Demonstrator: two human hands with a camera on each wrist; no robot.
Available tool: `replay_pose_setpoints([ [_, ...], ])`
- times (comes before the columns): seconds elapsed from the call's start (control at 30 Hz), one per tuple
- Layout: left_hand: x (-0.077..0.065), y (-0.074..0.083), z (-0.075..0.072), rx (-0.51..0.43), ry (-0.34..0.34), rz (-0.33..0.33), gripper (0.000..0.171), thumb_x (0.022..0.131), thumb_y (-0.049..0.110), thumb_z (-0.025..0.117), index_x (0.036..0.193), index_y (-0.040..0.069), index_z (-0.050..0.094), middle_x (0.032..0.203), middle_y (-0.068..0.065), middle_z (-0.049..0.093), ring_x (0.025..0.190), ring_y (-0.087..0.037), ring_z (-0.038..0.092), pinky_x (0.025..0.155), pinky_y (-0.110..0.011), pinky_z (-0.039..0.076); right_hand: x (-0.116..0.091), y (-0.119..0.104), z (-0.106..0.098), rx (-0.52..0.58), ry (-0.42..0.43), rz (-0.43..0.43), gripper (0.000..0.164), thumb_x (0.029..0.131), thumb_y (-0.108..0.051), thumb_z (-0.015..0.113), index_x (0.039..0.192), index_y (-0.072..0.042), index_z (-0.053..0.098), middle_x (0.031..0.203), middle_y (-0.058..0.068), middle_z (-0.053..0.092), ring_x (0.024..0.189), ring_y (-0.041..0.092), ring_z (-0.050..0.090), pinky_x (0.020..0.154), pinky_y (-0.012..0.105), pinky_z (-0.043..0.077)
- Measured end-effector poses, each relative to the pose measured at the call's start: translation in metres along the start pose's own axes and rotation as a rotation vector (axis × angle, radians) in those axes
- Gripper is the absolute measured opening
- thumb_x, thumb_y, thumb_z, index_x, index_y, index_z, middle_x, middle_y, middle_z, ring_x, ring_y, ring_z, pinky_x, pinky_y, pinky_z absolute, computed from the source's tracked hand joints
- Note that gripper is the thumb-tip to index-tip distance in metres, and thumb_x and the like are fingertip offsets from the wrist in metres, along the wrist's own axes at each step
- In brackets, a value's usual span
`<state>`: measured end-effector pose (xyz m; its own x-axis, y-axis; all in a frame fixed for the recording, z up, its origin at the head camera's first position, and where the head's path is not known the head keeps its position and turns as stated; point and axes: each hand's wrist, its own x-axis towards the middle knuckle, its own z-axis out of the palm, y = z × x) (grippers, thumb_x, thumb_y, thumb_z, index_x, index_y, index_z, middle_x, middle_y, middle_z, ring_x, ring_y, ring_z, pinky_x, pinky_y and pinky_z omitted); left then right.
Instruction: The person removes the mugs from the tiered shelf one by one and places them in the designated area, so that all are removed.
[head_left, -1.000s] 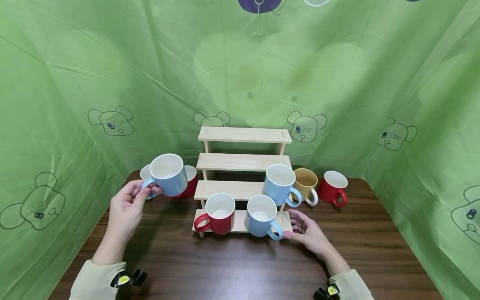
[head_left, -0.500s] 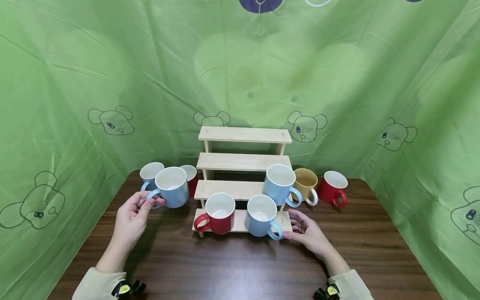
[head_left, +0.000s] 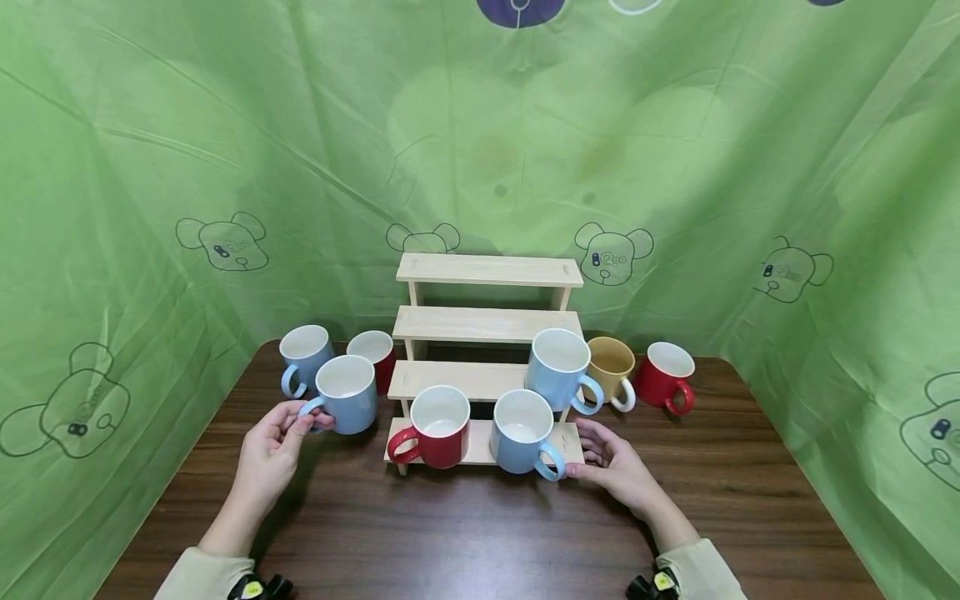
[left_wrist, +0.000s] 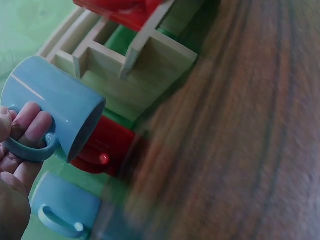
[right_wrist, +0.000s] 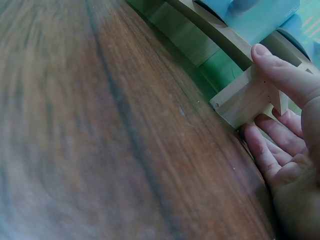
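My left hand (head_left: pixel 268 450) pinches the handle of a light blue mug (head_left: pixel 352 404), white inside, held upright close over the table left of the wooden tiered shelf (head_left: pixel 457 381). In the left wrist view the fingers pass through the handle of this blue mug (left_wrist: pixel 60 100). At the shelf's lower right end, my right hand (head_left: pixel 618 471) grips the bottom step, thumb on its front edge and fingers round the side panel (right_wrist: pixel 245 100). That bottom step carries a red mug (head_left: pixel 444 437) and a blue mug (head_left: pixel 519 437). Another blue mug (head_left: pixel 557 379) sits one step higher, at the right.
Behind the held mug stand a blue mug (head_left: pixel 311 362) and a partly hidden red mug (head_left: pixel 384 367). Right of the shelf are a yellow mug (head_left: pixel 609 367) and a red mug (head_left: pixel 656 383). A green printed curtain (head_left: pixel 480 167) surrounds the dark wooden table (head_left: pixel 480 533).
My left hand has lowered the blue mug toward the table and slightly to the right, uncovering the blue mug behind it. The right hand and the shelf have stayed still.
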<state>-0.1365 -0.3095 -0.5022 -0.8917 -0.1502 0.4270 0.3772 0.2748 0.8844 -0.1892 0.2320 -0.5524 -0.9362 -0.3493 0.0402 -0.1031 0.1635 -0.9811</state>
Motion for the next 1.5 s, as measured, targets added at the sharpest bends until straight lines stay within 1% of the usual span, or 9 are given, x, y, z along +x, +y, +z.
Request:
replay_pose_setpoints([
  [0.27,-0.006,-0.016,-0.002,-0.040,-0.009,-0.028,0.015,0.110,-0.007,0.056,0.115,-0.017,0.065,0.097,-0.019,0.080,0.092,-0.008,0.079,0.087,-0.020,0.061,0.000,0.000,0.000,0.003,-0.004,0.004,0.079,0.091,-0.003,0.088,0.157,0.009,0.046,0.148,0.030,0.059,0.125,0.014,0.066,0.101,0.025,0.057],
  [0.43,-0.009,-0.025,-0.002,-0.048,-0.020,-0.028,0.015,0.110,-0.007,0.055,0.116,-0.018,0.064,0.098,-0.018,0.080,0.093,-0.008,0.079,0.087,-0.020,0.061,0.000,0.001,0.000,0.003,-0.005,0.006,0.080,0.091,-0.003,0.088,0.157,0.009,0.045,0.148,0.031,0.059,0.124,0.014,0.066,0.101,0.026,0.057],
  [0.57,-0.010,-0.030,-0.001,-0.052,-0.032,-0.023,0.015,0.110,-0.008,0.055,0.116,-0.017,0.064,0.098,-0.020,0.079,0.093,-0.008,0.079,0.087,-0.020,0.061,0.000,0.001,0.000,-0.002,-0.006,0.003,0.080,0.091,-0.004,0.088,0.157,0.009,0.045,0.148,0.030,0.059,0.124,0.014,0.066,0.100,0.026,0.058],
  [0.73,-0.010,-0.032,-0.001,-0.053,-0.035,-0.022,0.015,0.110,-0.008,0.055,0.117,-0.017,0.064,0.098,-0.021,0.079,0.093,-0.009,0.079,0.088,-0.020,0.061,0.000,0.001,0.000,-0.003,-0.001,0.007,0.080,0.091,-0.003,0.088,0.157,0.008,0.046,0.147,0.029,0.061,0.123,0.014,0.067,0.100,0.025,0.058],
  [1.07,-0.011,-0.036,-0.002,-0.043,-0.051,-0.035,0.016,0.111,-0.006,0.054,0.118,-0.017,0.064,0.099,-0.018,0.080,0.094,-0.007,0.078,0.088,-0.017,0.059,0.000,0.002,0.001,0.005,-0.014,-0.012,0.079,0.092,-0.002,0.087,0.157,0.009,0.045,0.146,0.031,0.060,0.122,0.015,0.068,0.099,0.026,0.058],
  [1.3,-0.010,-0.039,-0.002,-0.062,-0.056,-0.051,0.017,0.112,-0.005,0.054,0.119,-0.017,0.063,0.100,-0.021,0.079,0.094,-0.009,0.079,0.089,-0.018,0.060,-0.001,0.001,0.000,0.004,-0.011,-0.012,0.079,0.092,-0.002,0.087,0.157,0.009,0.045,0.147,0.031,0.060,0.123,0.014,0.067,0.100,0.025,0.058],
  [1.5,-0.010,-0.040,-0.002,-0.041,-0.060,-0.054,0.017,0.111,-0.005,0.055,0.119,-0.016,0.064,0.101,-0.023,0.079,0.095,-0.008,0.079,0.089,-0.018,0.060,0.001,0.001,0.000,-0.005,-0.004,-0.002,0.080,0.091,-0.003,0.088,0.157,0.009,0.045,0.148,0.031,0.059,0.124,0.014,0.066,0.101,0.025,0.057],
])
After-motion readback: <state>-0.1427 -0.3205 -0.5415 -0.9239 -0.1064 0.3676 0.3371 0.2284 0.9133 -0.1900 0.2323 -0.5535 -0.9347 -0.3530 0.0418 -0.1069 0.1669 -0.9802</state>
